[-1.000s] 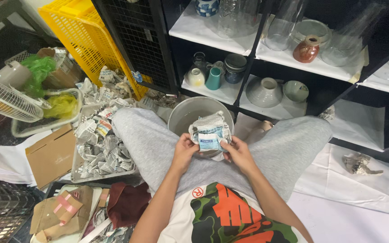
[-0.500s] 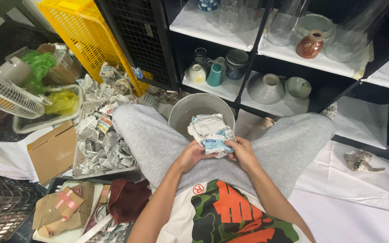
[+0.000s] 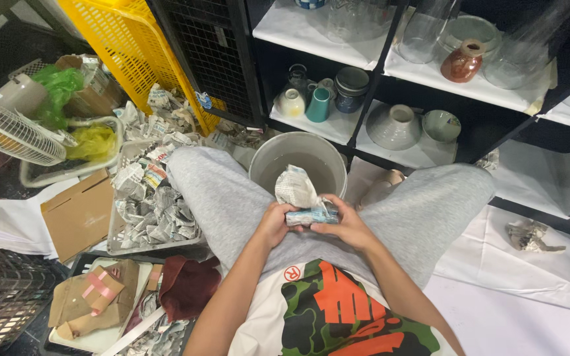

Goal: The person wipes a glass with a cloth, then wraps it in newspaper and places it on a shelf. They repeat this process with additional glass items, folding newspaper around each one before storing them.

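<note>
Just crumpled newspaper bundle (image 3: pixel 301 198) between both hands, left hand (image 3: pixel 273 224), right hand (image 3: pixel 346 224).

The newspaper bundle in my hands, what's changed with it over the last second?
Both hands drew the newspaper bundle back from over the grey bucket toward the lap and rolled it tighter; loose paper now sticks up. The left hand and right hand kept hold. Bucket, shelves and tray of crumpled paper stayed put.

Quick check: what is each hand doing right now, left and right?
Left hand: closed on the left end of the newspaper-wrapped bundle.
Right hand: closed on the bundle's right end, over the lap in front of the grey bucket.
</note>
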